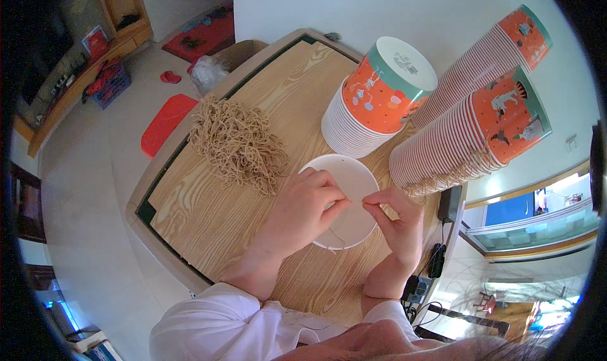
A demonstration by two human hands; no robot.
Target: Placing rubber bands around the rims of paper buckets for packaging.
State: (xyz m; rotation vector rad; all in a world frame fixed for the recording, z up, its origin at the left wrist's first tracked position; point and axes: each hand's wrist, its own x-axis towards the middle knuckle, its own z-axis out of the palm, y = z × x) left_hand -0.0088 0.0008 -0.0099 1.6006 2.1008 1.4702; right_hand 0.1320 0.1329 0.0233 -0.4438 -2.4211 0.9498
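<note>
Both hands worked over the white paper bowl (354, 177) in the middle of the wooden surface (208, 215), the left hand (303, 209) and right hand (398, 225) each pinching 1 thin string (355, 201), best kept tight, with the string pile (237, 143) at 10 o'clock.

1. Bright, even daylight fills the room; the white wall (379, 13) at the far side is nearly washed out.
2. Light seems to come from the window (537, 215) on the right, which glows pale and overexposed.
3. Shadows are soft: a faint one lies under the hands on the bench (208, 215).
4. Strong fisheye bending curves the bench edge, and black vignette fills the corners.
5. The centre is sharp; the near hair and the rim are blurred.
</note>
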